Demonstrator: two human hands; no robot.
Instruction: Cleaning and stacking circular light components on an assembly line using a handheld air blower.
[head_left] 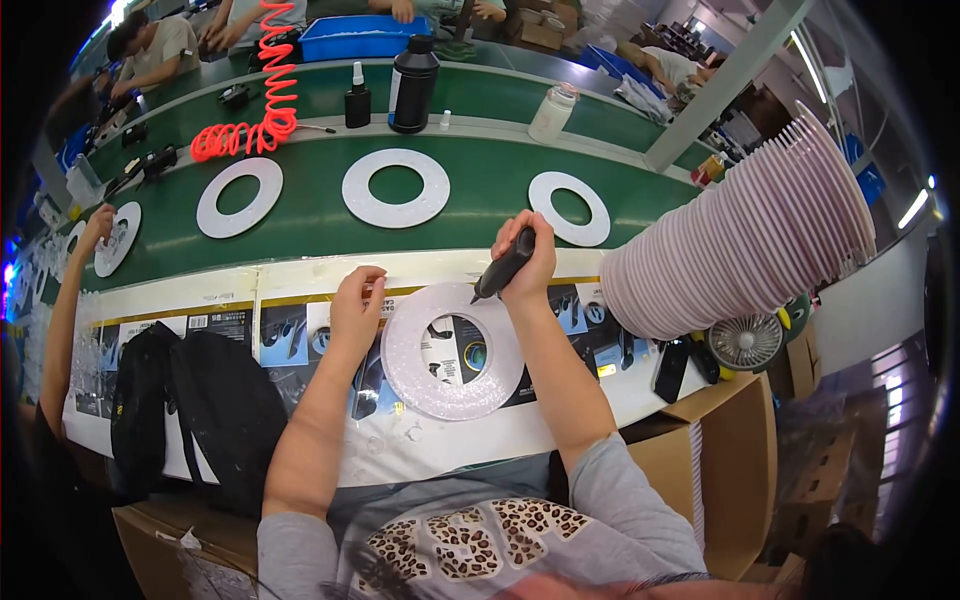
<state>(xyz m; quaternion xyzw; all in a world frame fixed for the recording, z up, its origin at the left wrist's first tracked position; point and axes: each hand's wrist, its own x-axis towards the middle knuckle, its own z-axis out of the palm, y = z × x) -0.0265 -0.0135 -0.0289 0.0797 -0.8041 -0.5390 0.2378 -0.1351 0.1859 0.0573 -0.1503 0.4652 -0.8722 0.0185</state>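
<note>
White ring (403,370) lies on a worktable (450,445) before a person whose right hand (526,258) grips a black tool (507,263), tip at the ring's far band. The left hand (357,300), fingers loosely curled, thumb apart, hovers near the ring's left edge. Rightward leans a tall stack (735,230).

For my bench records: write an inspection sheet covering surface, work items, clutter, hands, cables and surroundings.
Surface: white worktop with printed sheets; green surface beyond.
Work items: white ring on the worktop; black hand tool, tip at the ring's upper part, contact unclear; leaning ring stack at right.
Clutter: black fabric item at left; small fan at right.
Hands: right hand grips the tool; left hand beside the ring, seemingly empty.
Cables: electrical, cannot tell; red coiled hose at upper left.
Surroundings: co-worker's hand at far left; cardboard box at lower right.
</note>
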